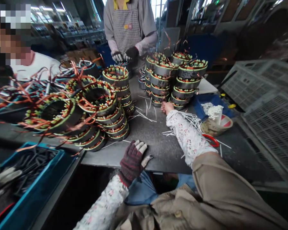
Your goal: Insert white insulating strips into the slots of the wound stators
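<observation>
My left hand (134, 158), in a dark maroon glove with pale fingertips, rests on the front edge of the dark table with its fingers stretched out and nothing in it. Bare and reaching forward, my right hand (167, 107) has its fingers curled at the foot of the right-hand stacks of motor stators (160, 90). What it pinches, if anything, is too small to make out. Thin white tubes (190, 119) lie loose beside my right forearm. To the left of my hands stand more stacked stators (114, 123) with copper windings and yellow-green insulation.
Across the table a person in a checked apron (126, 32) has gloved hands at a stator. A blue bin of black pieces (60, 156) is at the left front. At right are a tape roll (217, 126), a blue tray (198, 103), a red ring (212, 140) and white crates (273, 118).
</observation>
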The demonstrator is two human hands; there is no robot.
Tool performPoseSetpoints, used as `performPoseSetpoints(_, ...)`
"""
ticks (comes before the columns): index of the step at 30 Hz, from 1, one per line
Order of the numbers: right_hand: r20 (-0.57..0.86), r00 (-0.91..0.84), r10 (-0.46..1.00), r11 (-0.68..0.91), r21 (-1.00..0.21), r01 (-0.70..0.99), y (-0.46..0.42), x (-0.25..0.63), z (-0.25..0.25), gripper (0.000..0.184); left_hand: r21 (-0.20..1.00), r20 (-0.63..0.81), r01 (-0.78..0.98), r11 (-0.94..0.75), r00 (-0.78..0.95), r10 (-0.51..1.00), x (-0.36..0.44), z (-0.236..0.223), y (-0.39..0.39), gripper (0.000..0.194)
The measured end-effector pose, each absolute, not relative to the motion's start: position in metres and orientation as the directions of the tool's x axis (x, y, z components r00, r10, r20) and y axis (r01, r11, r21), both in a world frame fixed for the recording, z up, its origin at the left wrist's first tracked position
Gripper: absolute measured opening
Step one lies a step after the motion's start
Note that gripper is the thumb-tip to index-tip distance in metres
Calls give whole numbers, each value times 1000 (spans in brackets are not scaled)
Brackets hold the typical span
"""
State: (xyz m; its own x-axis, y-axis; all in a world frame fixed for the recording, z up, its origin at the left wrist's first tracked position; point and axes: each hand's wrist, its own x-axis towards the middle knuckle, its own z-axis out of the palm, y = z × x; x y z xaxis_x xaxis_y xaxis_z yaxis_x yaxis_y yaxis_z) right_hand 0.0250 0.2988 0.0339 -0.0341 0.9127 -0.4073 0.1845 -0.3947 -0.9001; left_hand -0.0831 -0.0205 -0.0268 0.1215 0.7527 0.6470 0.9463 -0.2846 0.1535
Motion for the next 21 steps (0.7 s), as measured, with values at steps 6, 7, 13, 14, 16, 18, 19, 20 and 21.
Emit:
performPoseSetpoints(6, -491, -95, 866, -455, -852, 260, 286, 16, 25, 42, 151, 653, 948, -280, 117, 748, -84, -28, -23, 35)
performPoseSetpoints(7, -494, -89, 865, -459, -851, 256, 283, 15, 24, 42, 152, 654, 948, -279, 116, 748, -83, -27, -23, 34)
performPoseSetpoints(13, -489, -102, 866, -460, -860, 221, 278, 34, 26, 42, 172, 650, 954, -246, 78, 756, -82, -30, -25, 33)
performPoseSetpoints(14, -485, -120, 866, -454, -864, 217, 280, 38, 27, 42, 171, 651, 955, -242, 75, 755, -82, -30, -25, 33)
performPoseSetpoints(16, -474, -144, 869, -439, -871, 218, 285, 42, 29, 42, 173, 652, 957, -233, 66, 755, -82, -32, -25, 33)
performPoseSetpoints(18, -469, -142, 871, -431, -871, 234, 291, 40, 31, 42, 185, 652, 956, -228, 54, 756, -82, -34, -25, 33)
performPoseSetpoints(19, -469, -132, 873, -429, -869, 246, 294, 37, 32, 42, 193, 653, 955, -227, 48, 756, -82, -36, -24, 33)
performPoseSetpoints(20, -469, -122, 875, -428, -866, 260, 296, 35, 33, 42, 199, 655, 953, -229, 44, 755, -82, -36, -24, 33)
performPoseSetpoints(21, -468, -113, 876, -426, -862, 275, 297, 32, 33, 42, 204, 658, 951, -234, 44, 752, -82, -37, -24, 33)
